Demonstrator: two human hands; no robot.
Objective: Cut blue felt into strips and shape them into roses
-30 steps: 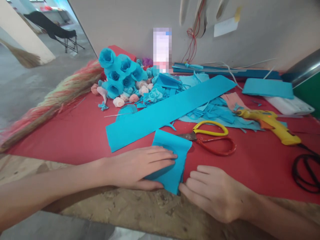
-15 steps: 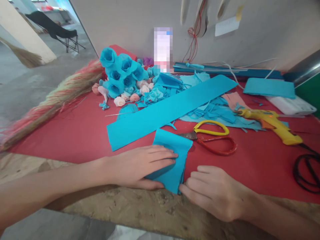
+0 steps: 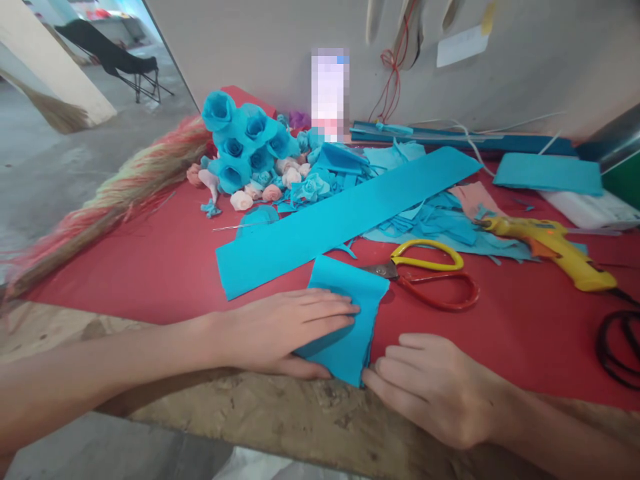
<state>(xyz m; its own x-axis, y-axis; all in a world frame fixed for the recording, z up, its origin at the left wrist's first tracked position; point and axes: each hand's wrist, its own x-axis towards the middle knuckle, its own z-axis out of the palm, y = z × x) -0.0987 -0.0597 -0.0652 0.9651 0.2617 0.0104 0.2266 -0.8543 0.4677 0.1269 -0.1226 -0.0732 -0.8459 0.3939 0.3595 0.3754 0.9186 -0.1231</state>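
A folded piece of blue crepe paper (image 3: 345, 347) lies at the front edge of the red table top. My left hand (image 3: 305, 323) rests flat across it, fingers stretched out. At the paper's lower right corner, my right hand (image 3: 425, 383) is closed, with its fingertips pinching the edge. Just behind the paper lie scissors (image 3: 435, 307) with one yellow and one red handle; the folded paper hides part of their blades. A long blue crepe paper strip (image 3: 340, 220) stretches diagonally beyond both hands.
Blue paper flowers (image 3: 235, 143) stand at the back left among small pink and white roses. A yellow glue gun (image 3: 555, 247) lies at right with its black cord (image 3: 620, 347). A straw broom (image 3: 115, 200) lies along the left edge. Paper scraps (image 3: 435, 223) lie under the strip.
The view has shifted slightly, so everything sits a little differently in the picture. Both hands keep the same hold on the folded paper.
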